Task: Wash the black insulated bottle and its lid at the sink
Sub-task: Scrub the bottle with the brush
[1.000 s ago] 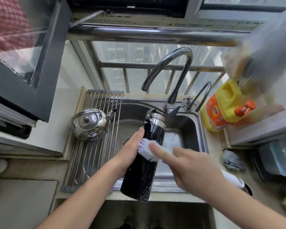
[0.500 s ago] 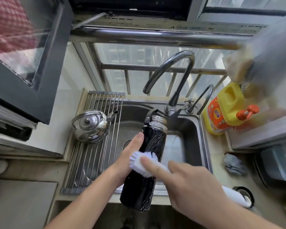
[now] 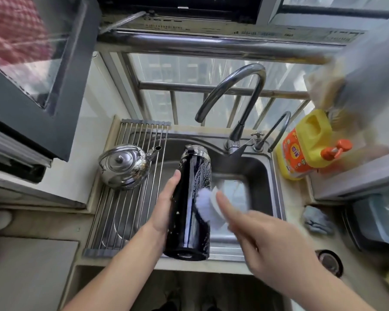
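Fingers [image 3: 174, 179] round bottle [image 3: 189, 212] and, seemingly, brush [image 3: 206, 204].

Home kitchen: steel sink [image 3: 270, 176], faucet [image 3: 234, 90], kettle [image 3: 124, 166], detergent jug [image 3: 305, 145].

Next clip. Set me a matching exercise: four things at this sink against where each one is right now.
Things:
1. black bottle
2. steel kettle
3. yellow detergent jug
4. white brush

Places:
A. on the roll-up rack, left of the sink
B. held by the right hand, bristles against the bottle
C. on the counter, right of the tap
D. gripped by the left hand over the sink

Pairs: 1-D, 2-A, 3-C, 4-B
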